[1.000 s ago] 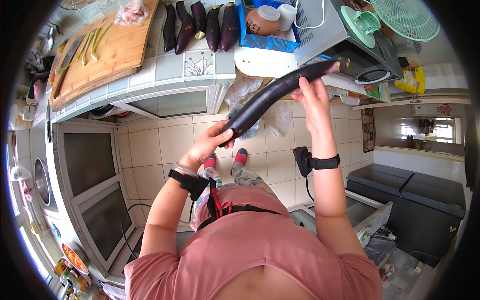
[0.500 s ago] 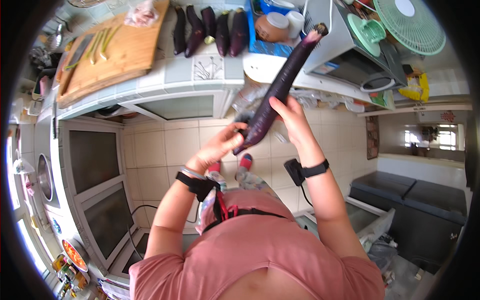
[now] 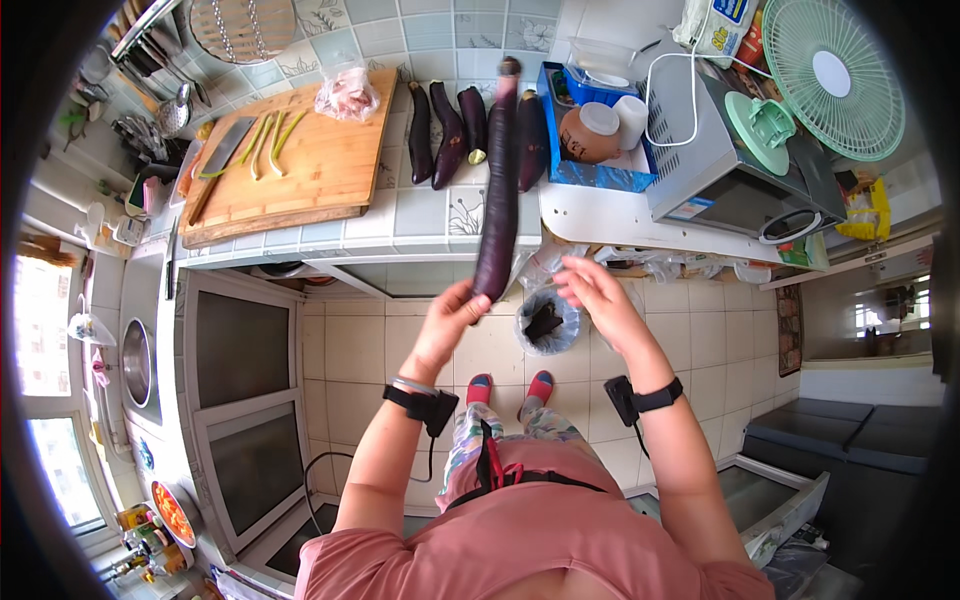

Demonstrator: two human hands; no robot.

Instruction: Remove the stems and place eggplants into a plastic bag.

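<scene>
A long dark purple eggplant (image 3: 497, 200) is gripped at its lower end by my left hand (image 3: 446, 325), its stem end pointing away toward the wall. Nothing is in my right hand (image 3: 605, 308), which is held apart to the right with its fingers extended. Below and between the hands, a bin with a clear bag (image 3: 567, 335) stands on the floor, something dark inside it. Several more eggplants (image 3: 450, 140) lie side by side on the tiled counter (image 3: 415, 225); the held one partly covers that row.
On the left, a wooden cutting board (image 3: 310, 175) carries a knife (image 3: 228, 146), green stalks (image 3: 277, 145) and a bagged pale pink item (image 3: 347, 95). To the right are a blue box (image 3: 605, 180) with containers, a microwave (image 3: 740, 180) and a green fan (image 3: 880, 90).
My right hand has let go of the eggplant and moved off it. The eggplant has swung more upright, in my left hand alone. The view has shifted, and the bin now shows.
</scene>
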